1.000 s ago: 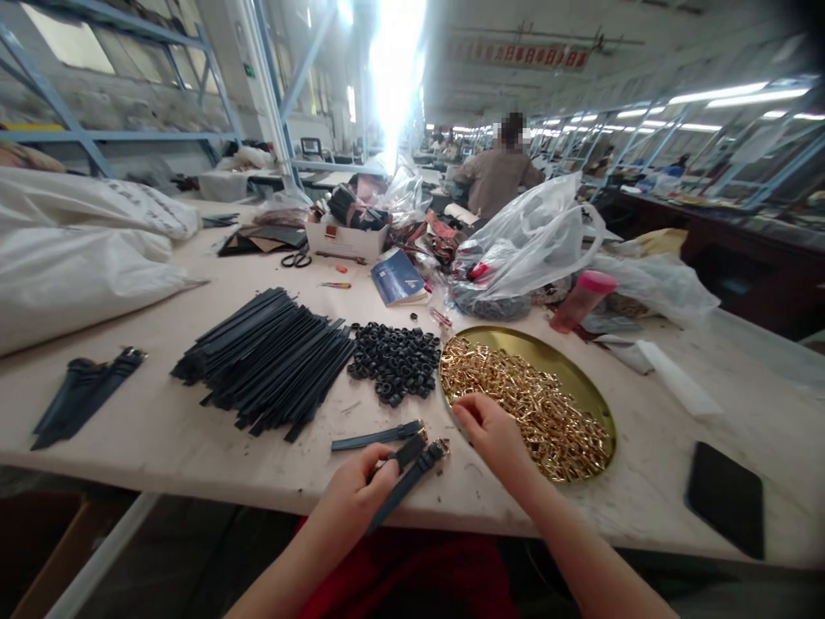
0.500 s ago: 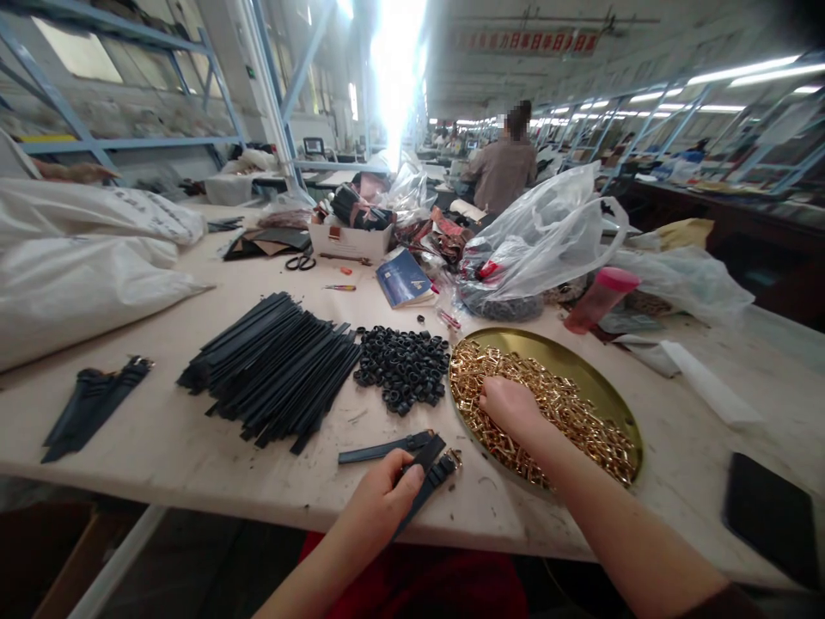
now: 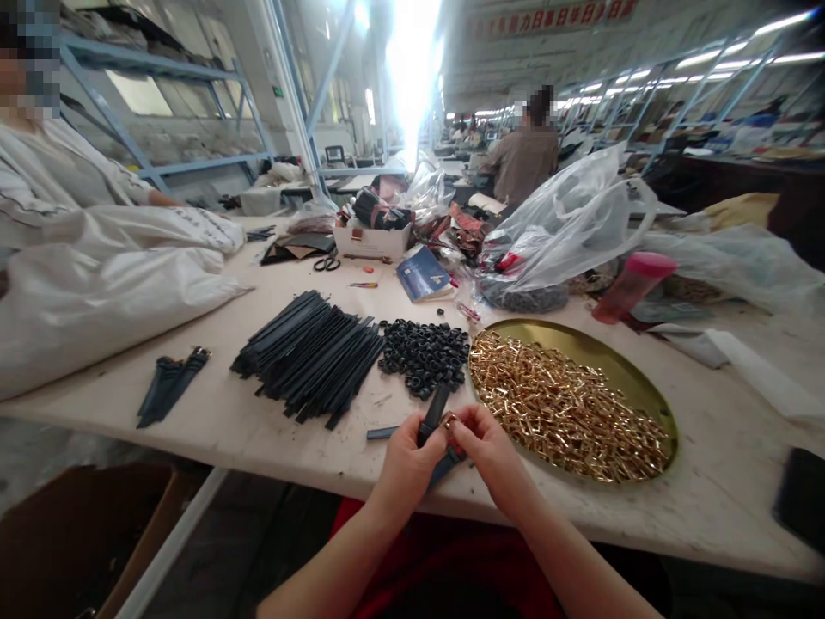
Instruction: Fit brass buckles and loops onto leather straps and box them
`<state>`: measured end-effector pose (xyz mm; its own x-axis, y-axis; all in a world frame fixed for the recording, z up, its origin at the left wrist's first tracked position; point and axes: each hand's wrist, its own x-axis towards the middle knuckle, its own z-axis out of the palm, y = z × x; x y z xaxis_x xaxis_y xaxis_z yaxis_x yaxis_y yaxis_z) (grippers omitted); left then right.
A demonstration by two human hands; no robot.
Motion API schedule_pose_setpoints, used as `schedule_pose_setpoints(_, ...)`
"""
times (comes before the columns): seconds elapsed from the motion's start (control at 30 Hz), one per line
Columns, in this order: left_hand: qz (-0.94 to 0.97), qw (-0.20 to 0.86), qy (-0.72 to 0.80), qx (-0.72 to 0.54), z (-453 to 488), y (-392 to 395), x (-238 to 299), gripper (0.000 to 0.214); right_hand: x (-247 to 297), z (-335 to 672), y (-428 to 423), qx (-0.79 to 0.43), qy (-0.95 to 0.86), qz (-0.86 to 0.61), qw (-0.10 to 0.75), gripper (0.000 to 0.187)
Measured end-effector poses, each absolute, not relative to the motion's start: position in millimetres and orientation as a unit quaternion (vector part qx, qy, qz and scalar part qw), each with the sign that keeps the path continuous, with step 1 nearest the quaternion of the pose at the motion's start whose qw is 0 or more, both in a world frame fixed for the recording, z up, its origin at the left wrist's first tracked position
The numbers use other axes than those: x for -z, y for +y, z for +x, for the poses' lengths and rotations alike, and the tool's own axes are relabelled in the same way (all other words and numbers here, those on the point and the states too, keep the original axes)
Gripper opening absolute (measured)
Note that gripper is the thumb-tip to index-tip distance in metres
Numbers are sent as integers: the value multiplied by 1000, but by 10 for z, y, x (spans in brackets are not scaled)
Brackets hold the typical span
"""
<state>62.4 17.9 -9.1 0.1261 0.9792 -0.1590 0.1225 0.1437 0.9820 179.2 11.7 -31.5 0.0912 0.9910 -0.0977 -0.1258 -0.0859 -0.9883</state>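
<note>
At lower centre of the frame, a strap [image 3: 434, 419] is pinched by the left hand [image 3: 411, 454] and a buckle [image 3: 449, 419] by the right hand [image 3: 488, 440] — best done, it seems, with the strap held flat and the buckle squared to it.

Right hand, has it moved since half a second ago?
Yes: judged against the gold tray, the right hand has moved left, from over the metal pieces to beside the left hand.
</note>
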Motion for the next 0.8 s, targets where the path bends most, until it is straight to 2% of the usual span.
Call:
schedule_pose_setpoints(0.2,491,558,545,-387,439,129,86,15,344,1822,-2,-555,-513,-440,484,35)
schedule_pose_setpoints(0.4,400,667,508,-371,438,65,53,19,358,1911,-81,-522,-512,-459,505,38)
schedule_pose_setpoints(0.53,394,713,475,-331,427,57,56,27,379,1908,-93,-549,-530,-450,463,51)
schedule_pose_setpoints(0.6,422,695,490,-314,408,67,65,24,362,1885,-100,-566,-537,-432,453,54)
schedule_pose_setpoints(0.8,565,543,549,-290,333,92,49,14,365,1868,-119,-582,-540,-418,441,57)
